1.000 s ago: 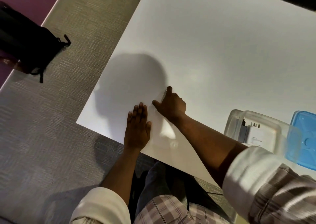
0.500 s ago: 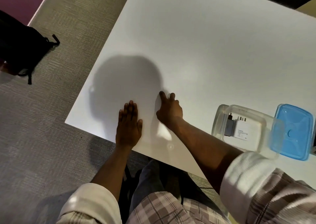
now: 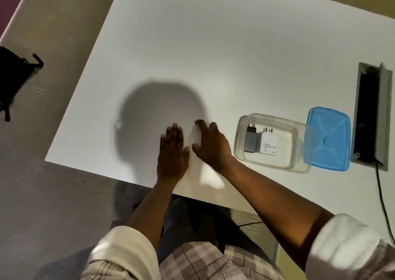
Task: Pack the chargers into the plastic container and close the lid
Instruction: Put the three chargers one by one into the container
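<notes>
The left hand (image 3: 172,151) lies flat on the white table (image 3: 235,55), fingers (image 3: 175,133) straight and together, beside the right hand (image 3: 210,145), curled around a small white object (image 3: 196,135), possibly a charger. Farther right, a clear plastic container (image 3: 273,143) holds a grey charger (image 3: 250,142) and a white charger (image 3: 268,144), prongs pointing away, long axes near-to-far. Its blue lid (image 3: 328,138) lies off, overlapping its right edge.

We see a smooth matt white table (image 3: 213,55), a clear glossy plastic container (image 3: 299,164), and its blue plastic lid (image 3: 329,138).
</notes>
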Available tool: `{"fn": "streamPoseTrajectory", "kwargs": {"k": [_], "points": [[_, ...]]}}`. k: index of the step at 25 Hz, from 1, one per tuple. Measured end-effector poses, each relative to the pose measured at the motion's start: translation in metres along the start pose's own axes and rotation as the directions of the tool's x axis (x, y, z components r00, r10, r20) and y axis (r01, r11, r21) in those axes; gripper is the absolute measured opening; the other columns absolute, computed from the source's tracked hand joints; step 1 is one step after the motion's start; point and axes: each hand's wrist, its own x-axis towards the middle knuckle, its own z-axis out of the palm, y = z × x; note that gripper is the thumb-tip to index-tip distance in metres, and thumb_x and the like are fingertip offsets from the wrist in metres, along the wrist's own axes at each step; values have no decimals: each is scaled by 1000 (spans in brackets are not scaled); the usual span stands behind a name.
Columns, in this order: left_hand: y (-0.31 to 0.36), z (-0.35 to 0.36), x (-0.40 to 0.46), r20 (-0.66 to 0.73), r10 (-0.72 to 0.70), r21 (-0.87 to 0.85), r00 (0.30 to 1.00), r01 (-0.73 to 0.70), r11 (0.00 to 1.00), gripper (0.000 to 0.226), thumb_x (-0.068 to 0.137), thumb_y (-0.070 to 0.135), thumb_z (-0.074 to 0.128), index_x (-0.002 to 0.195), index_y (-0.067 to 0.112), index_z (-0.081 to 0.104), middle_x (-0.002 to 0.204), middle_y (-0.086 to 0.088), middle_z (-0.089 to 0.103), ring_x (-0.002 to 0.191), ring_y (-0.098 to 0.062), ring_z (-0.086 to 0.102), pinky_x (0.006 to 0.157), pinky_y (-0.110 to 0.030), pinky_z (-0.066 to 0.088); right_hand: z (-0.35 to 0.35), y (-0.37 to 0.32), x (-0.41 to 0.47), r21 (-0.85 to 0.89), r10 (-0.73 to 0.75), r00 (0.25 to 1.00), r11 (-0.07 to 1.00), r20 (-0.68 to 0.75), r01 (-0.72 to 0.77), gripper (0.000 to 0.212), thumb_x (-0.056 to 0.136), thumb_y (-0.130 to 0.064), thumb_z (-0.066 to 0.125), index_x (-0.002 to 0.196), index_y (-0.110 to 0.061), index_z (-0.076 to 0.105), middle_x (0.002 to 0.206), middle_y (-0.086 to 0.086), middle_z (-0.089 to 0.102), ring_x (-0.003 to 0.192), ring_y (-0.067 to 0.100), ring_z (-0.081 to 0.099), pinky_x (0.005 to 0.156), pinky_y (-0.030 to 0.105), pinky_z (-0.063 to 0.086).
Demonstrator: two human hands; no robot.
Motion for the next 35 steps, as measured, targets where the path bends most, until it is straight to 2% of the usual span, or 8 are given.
{"fn": "streamPoseTrajectory", "kwargs": {"k": [4, 6, 9, 14, 20, 28, 31, 35], "points": [[36, 8, 12, 16, 66, 20, 998, -66, 998, 68, 103, 43, 32, 158, 9, 11, 168, -12, 10, 155, -29, 6, 127, -45, 7, -32, 20, -32, 96, 9, 995, 995, -96, 0, 72, 78, -34, 68, 142, -25, 36, 115, 14, 54, 95, 38, 65, 75, 42, 58], [55, 10, 18, 34, 92, 34, 995, -93, 995, 68, 103, 45, 27, 158, 9, 9, 168, -12, 8, 156, -29, 5, 127, -46, 8, -50, 37, -47, 117, 23, 988, 993, -154, -5, 70, 80, -37, 68, 142, -25, 37, 117, 15, 56, 97, 38, 65, 77, 40, 57], [76, 13, 20, 30, 99, 40, 995, -101, 994, 68, 103, 44, 26, 159, 10, 7, 168, -10, 6, 156, -28, 4, 127, -46, 10, -77, 68, -64, 110, 87, 973, 992, -211, -65, 68, 79, -36, 67, 140, -26, 37, 118, 13, 57, 101, 35, 63, 75, 32, 47], [78, 13, 18, 6, 110, 24, 994, -110, 994, 67, 102, 38, 26, 158, 8, 8, 168, -12, 6, 156, -29, 5, 127, -47, 13, -102, 122, -74, 181, 306, 934, 945, -185, -274, 68, 78, -35, 69, 138, -33, 35, 109, 10, 55, 93, 36, 61, 73, 32, 41], [81, 11, 18, 20, 86, -2, 996, -86, 996, 69, 100, 35, 34, 158, 7, 8, 168, -12, 7, 156, -28, 5, 127, -46, 12, -96, 178, -58, 32, 423, 898, 906, -119, -423, 70, 80, -29, 74, 139, -20, 39, 110, 19, 62, 98, 39, 62, 70, 30, 39], [80, 11, 19, 30, 75, -10, 997, -75, 997, 70, 99, 38, 29, 158, 8, 7, 168, -10, 6, 156, -26, 4, 128, -45, 10, -81, 201, -37, -46, 436, 896, 897, -88, -440, 66, 80, -19, 75, 136, -8, 41, 111, 20, 65, 101, 38, 63, 72, 31, 43], [80, 12, 19, 25, 78, -18, 997, -78, 997, 69, 99, 38, 29, 158, 8, 9, 168, -11, 8, 156, -27, 6, 128, -45, 10, -81, 208, -34, -19, 444, 893, 894, -74, -447, 70, 78, -22, 79, 137, -10, 42, 113, 21, 65, 101, 40, 64, 79, 36, 49], [79, 13, 19, 15, 78, -27, 997, -78, 997, 69, 99, 37, 31, 158, 7, 11, 167, -11, 10, 156, -27, 7, 127, -46, 12, -80, 214, -33, 34, 441, 896, 897, -49, -440, 68, 77, -26, 81, 135, -12, 47, 114, 20, 66, 104, 40, 63, 79, 32, 45]]}}
